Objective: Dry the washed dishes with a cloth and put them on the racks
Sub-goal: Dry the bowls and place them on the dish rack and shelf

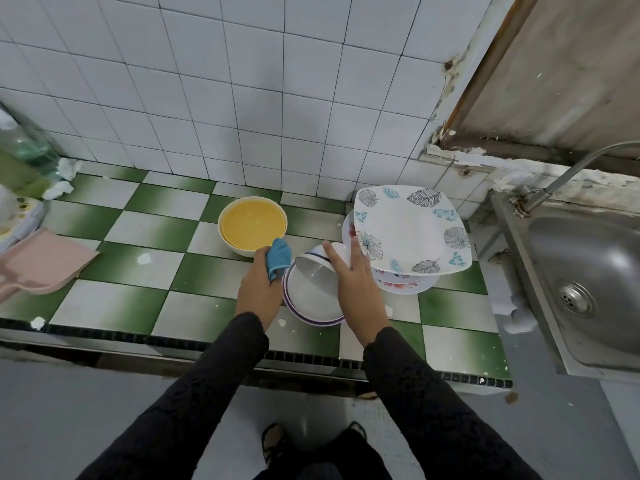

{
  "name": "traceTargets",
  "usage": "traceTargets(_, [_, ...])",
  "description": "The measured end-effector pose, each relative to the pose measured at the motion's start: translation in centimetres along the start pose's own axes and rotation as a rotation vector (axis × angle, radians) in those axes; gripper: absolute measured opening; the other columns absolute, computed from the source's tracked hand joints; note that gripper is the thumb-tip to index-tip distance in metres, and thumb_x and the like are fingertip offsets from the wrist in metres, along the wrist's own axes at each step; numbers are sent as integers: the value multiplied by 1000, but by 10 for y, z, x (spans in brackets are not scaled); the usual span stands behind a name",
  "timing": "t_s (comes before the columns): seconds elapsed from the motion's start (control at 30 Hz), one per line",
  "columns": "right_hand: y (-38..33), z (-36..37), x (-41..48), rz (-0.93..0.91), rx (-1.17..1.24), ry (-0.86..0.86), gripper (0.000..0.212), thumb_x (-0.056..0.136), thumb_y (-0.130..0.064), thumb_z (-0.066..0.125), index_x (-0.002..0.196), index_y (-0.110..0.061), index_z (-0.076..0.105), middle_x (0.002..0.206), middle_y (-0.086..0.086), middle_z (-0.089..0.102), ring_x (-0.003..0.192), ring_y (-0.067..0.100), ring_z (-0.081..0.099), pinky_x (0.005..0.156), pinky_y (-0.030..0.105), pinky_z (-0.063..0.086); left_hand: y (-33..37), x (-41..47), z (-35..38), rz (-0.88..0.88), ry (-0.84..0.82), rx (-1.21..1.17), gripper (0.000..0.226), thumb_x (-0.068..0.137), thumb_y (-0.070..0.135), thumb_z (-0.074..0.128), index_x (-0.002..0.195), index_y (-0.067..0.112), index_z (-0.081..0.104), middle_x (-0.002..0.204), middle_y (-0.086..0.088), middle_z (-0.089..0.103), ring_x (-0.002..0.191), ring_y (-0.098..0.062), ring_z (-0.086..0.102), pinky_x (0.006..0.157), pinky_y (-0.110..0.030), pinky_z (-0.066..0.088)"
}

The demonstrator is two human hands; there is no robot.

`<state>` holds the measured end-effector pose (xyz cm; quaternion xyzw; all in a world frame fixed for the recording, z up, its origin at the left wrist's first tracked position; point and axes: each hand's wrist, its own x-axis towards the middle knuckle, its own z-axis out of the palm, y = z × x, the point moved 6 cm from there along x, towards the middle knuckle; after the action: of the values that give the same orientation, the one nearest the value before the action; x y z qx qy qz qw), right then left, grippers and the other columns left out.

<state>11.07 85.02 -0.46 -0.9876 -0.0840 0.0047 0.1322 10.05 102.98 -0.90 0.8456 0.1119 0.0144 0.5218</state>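
On the green and white tiled counter [114, 299], my left hand [258, 289] grips a blue cloth [278, 258] beside a white bowl with a yellow inside [252, 225]. My right hand [356, 285] holds a small white bowl with a dark rim line [317, 266], tilted on its side over a white plate with a purple rim [311, 303]. Right of it, a square leaf-patterned plate [408, 230] tops a stack of flowered plates [401, 285].
A steel sink [588, 271] with a tap [568, 174] lies at the right. A pink tray [38, 265] and a green bottle [27, 157] stand at the far left. White tiled wall [242, 98] rises behind. The counter's front edge [173, 341] runs below my wrists.
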Motion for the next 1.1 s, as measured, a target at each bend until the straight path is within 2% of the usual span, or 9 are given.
traceTargets(0.27, [33,-18,-3,319,694,202,68,99,5,36,156,-30,29,160,9,30,146,30,32,113,39,37,10,-5,8,3,188,-143,40,100,14,52,137,17,40,110,0,58,95,-19,57,78,-26,46])
traceTargets(0.37, [41,-8,-2,494,1017,93,68,96,-7,34,152,-45,29,153,2,36,130,30,43,97,44,50,23,-1,21,89,244,-225,47,95,2,56,136,18,41,120,0,57,102,-13,55,77,-10,47])
traceTargets(0.5, [33,-5,5,615,1380,-49,65,96,-1,30,144,-46,32,130,1,46,108,20,51,77,43,59,34,18,58,208,-80,20,48,93,2,57,135,20,45,133,-7,50,117,-21,52,98,-37,52])
traceTargets(0.63, [36,-15,18,542,1417,-45,57,100,-1,42,137,-44,38,130,-1,47,113,21,53,87,58,58,41,32,86,360,-397,611,57,95,24,59,147,19,35,152,-5,41,138,-21,38,117,-34,28])
traceTargets(0.7, [44,-17,25,565,1444,-27,61,98,1,41,143,-40,39,136,3,46,119,29,52,86,61,58,52,32,94,348,-466,608,52,99,30,46,149,19,35,154,-5,39,141,-21,35,119,-34,21])
traceTargets(0.8, [54,-20,33,603,1607,-34,63,92,2,43,146,-31,38,134,13,47,117,36,54,79,55,60,75,30,105,237,-577,458,40,105,36,32,140,28,48,135,-3,59,119,-22,55,108,-39,41])
traceTargets(0.9, [60,-26,43,600,1950,-91,40,98,-31,54,137,-23,53,135,23,56,120,43,58,84,60,57,103,30,108,133,-611,210,38,105,44,30,136,32,50,125,1,61,112,-17,56,105,-35,42])
traceTargets(0.97, [62,-28,51,616,2123,-165,65,86,-65,61,133,-20,60,130,26,62,123,46,58,96,66,50,120,26,109,199,-608,157,39,104,46,33,139,36,47,126,6,59,115,-14,54,105,-31,40])
traceTargets(1.1, [70,-26,57,673,2301,-235,96,71,-78,72,146,-22,50,142,24,55,130,47,53,105,67,43,136,24,108,404,-607,391,40,105,42,36,143,33,43,131,5,60,113,-15,57,103,-33,44])
